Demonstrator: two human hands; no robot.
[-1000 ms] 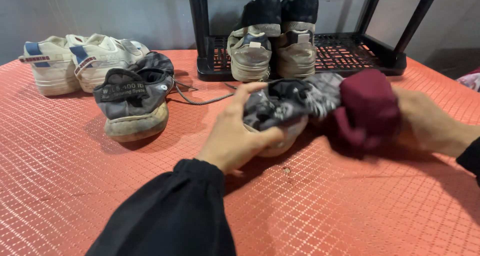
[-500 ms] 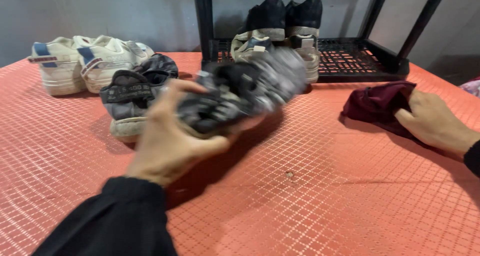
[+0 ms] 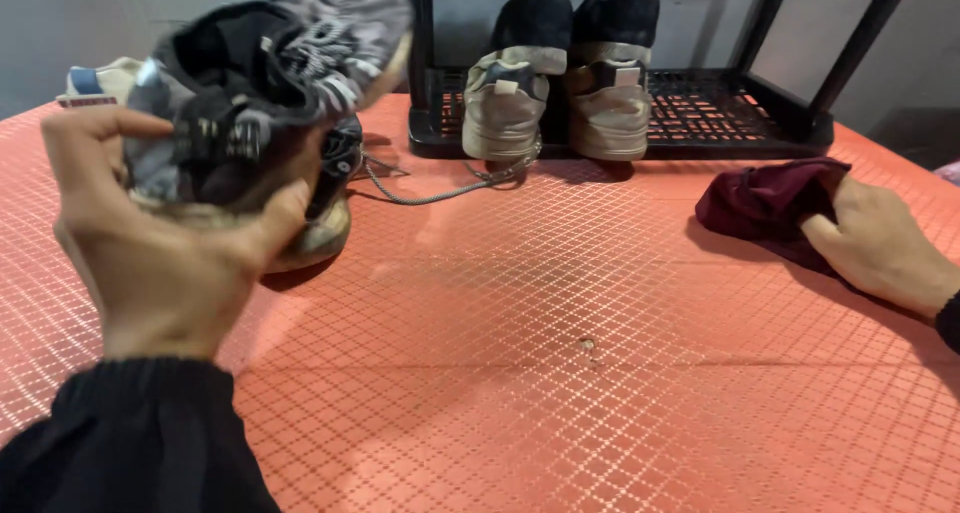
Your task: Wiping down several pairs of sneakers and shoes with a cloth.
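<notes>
Nearest to me, my left hand (image 3: 165,248) is raised off the surface (image 3: 560,373), fingers and thumb wrapped around the sole of a grey and black shoe (image 3: 265,88); the shoe is lifted high at the near left, tilted, its patterned upper toward me and slightly blurred; a black sleeve covers my wrist. Over on the right, my right hand (image 3: 880,248) lies on the orange, diamond-textured surface with its fingers closed over the edge of a maroon cloth (image 3: 765,201); the cloth sits crumpled on the surface, just left of that hand. Behind the lifted shoe, a second grey shoe (image 3: 335,208) rests on the surface, mostly hidden, with a grey lace (image 3: 440,188) trailing right from it. Farther back stands a black rack (image 3: 720,113); a pair of beige and black shoes (image 3: 560,83) sits side by side on its lowest shelf, heels toward me. At the far left, part of a white shoe (image 3: 95,81) shows.
</notes>
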